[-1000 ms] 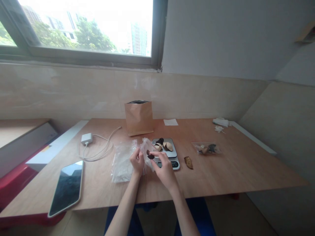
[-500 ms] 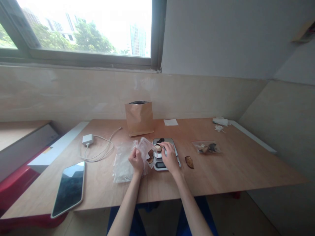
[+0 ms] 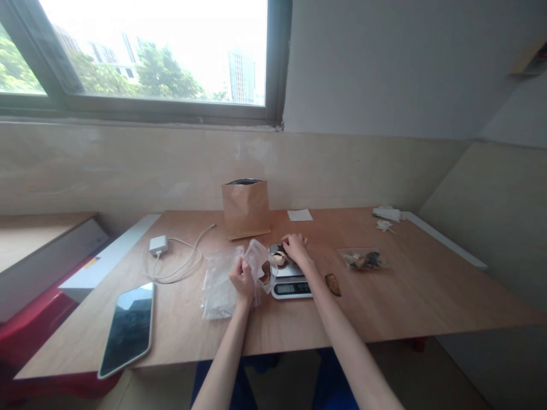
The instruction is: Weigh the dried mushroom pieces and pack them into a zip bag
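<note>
My left hand [image 3: 242, 279] is closed around the edge of a clear zip bag [image 3: 255, 250], whose mouth leans toward the scale. A brown dried slice [image 3: 265, 273] shows through its plastic. Over the back of a white kitchen scale [image 3: 292, 289] is my right hand [image 3: 296, 246], its fingers pinched on a dark dried piece [image 3: 281, 249]. A pale dried slice [image 3: 280, 260] lies on the scale's plate, just in front of those fingers. The scale's display faces me, but its digits are too small to read. Part of the plate is hidden by my right hand and forearm.
Flat clear bags [image 3: 217, 290] lie under my left hand. Right of the scale are a dried slice [image 3: 333, 285] and a filled bag [image 3: 363, 259]. A kraft pouch [image 3: 245, 210] stands behind. Leftward are a tablet [image 3: 128, 327] and a charger [image 3: 158, 245].
My right hand has moved back across the scale to its far side, uncovering the display. My left hand still holds the bag in nearly the same place. The whole view has shifted slightly.
</note>
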Demonstrator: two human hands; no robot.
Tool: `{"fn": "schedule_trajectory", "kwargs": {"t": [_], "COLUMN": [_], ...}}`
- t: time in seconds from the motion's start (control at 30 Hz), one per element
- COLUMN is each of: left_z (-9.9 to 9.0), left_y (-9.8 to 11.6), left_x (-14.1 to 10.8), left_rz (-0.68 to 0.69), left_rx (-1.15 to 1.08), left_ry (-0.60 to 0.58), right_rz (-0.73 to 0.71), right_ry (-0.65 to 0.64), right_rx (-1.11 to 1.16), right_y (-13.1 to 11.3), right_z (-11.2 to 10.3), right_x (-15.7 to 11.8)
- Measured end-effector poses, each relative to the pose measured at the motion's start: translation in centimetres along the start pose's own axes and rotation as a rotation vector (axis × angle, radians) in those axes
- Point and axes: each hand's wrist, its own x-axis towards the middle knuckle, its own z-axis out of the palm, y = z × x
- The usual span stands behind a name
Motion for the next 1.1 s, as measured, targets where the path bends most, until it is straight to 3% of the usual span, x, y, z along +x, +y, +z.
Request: {"fn": "schedule_trajectory", "kwargs": {"t": [0.17, 0.33, 0.5, 0.73, 1.1], "left_z": [0.0, 0.1, 0.0, -0.1, 0.0], "left_y": [-0.2, -0.3, 0.1, 0.4, 0.1], "left_x": [0.0, 0.1, 0.2, 0.2, 0.2], "left_rz": [0.000, -0.001, -0.002, -0.005, 0.003], "left_rx": [0.021, 0.027, 0.025, 0.019, -0.020], "left_ry": [-0.002, 0.004, 0.024, 0.032, -0.061], "right_rz": [0.038, 0.058, -0.147, -0.343, -0.254], "right_ry": [0.045, 0.184, 0.377, 0.137, 0.155], "right_rx": [0.108, 0.252, 0.627, 0.644, 0.415], "right_y": [0.3, -0.8, -4.1, -7.2, -9.0], "right_z": [-0.2, -1.8, -4.0, -3.9, 0.0], "right_x": [0.1, -0.1, -3.3, -8.2, -6.6]}}
